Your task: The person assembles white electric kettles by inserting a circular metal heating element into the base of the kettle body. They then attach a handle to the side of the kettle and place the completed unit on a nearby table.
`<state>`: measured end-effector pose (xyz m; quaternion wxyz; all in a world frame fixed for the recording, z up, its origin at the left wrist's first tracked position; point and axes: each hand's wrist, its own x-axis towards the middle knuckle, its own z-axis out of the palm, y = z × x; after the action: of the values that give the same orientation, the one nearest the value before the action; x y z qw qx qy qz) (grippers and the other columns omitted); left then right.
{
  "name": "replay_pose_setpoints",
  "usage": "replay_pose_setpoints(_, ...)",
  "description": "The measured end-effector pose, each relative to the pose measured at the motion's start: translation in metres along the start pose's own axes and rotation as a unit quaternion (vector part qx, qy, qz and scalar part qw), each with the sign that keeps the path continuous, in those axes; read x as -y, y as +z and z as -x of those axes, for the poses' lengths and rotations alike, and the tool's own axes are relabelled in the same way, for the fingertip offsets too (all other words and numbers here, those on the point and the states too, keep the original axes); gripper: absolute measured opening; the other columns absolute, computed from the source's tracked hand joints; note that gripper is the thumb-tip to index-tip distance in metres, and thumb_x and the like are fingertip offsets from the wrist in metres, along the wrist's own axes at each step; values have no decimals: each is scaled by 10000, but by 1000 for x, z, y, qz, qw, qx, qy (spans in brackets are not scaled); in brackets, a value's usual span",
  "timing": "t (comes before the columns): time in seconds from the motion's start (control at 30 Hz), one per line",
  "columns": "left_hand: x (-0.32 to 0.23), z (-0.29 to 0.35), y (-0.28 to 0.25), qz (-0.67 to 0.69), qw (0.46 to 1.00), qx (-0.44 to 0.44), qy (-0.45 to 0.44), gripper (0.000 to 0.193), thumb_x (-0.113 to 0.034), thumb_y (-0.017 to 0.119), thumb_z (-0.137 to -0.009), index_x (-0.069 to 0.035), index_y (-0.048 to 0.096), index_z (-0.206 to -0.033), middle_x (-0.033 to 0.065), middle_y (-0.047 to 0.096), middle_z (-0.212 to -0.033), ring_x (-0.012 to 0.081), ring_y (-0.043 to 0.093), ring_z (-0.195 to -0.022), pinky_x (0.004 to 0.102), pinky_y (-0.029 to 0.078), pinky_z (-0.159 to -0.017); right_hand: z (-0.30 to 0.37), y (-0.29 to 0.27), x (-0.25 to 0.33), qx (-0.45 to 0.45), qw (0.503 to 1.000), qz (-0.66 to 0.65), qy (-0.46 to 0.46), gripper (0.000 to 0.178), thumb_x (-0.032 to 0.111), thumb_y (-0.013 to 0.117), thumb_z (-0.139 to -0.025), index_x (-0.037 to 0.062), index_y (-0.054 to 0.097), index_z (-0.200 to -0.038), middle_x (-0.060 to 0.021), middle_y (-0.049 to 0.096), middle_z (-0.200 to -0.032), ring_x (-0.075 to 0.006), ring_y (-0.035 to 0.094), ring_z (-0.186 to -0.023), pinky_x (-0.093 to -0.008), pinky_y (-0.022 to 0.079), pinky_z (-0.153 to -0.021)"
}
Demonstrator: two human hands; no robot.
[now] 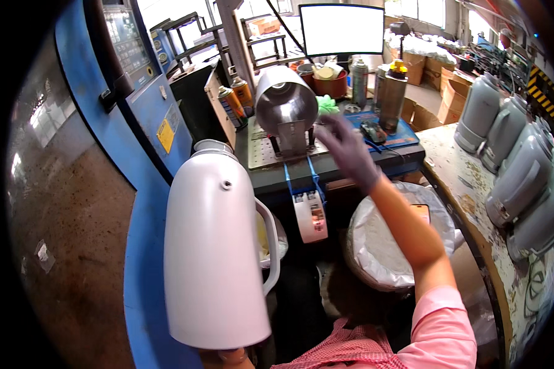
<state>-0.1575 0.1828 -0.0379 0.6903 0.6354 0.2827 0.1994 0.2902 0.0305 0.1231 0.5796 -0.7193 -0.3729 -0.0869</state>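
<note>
On the left, a large white jug body, shaped like a vacuum flask with a side handle and a small round fitting near its neck, is held up in a slight tilt. My left hand supports it from its lower end; the jug hides the fingers. My right hand, in a greyish glove, reaches over the bench edge. Its fingers look apart and blurred, with nothing visible in them. Just left of those fingers, a hollow, shiny metal cylinder stands behind an upright metal plate.
A white object on blue straps hangs before the bench. Below my right forearm is a lined bin with a phone. Several grey jugs line the right table. Spray cans stand behind, and a blue machine is at left.
</note>
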Motion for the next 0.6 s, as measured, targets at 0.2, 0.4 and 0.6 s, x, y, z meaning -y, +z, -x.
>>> replay_pose_setpoints(0.2,-50,-68,49,47,848,476,229,913,-591,894,-547,73,685,-1138,160,685,-972,252,640,-872,356,502,-791,226,-36,21,167,818,-516,190,1083,355,780,-816,87,94,-1611,-115,267,-1601,-229,269,-1472,-399,277,-1184)
replay_pose_setpoints(0.4,-69,-46,173,146,911,362,136,1355,-719,852,-558,-6,274,-1554,203,478,-1461,353,501,-1316,484,397,-1101,355,-60,46,177,980,-88,15,1005,385,860,-738,53,347,-1536,-216,337,-1556,-344,276,-1476,-450,250,-1203)
replay_pose_setpoints(0.6,-69,-36,227,-12,872,420,251,910,-624,764,-647,66,622,-1224,228,650,-1172,324,621,-1084,445,476,-985,450,-262,88,-196,911,313,185,389,185,742,-872,29,646,-1215,-168,668,-1230,-288,624,-1182,-368,494,-1011)
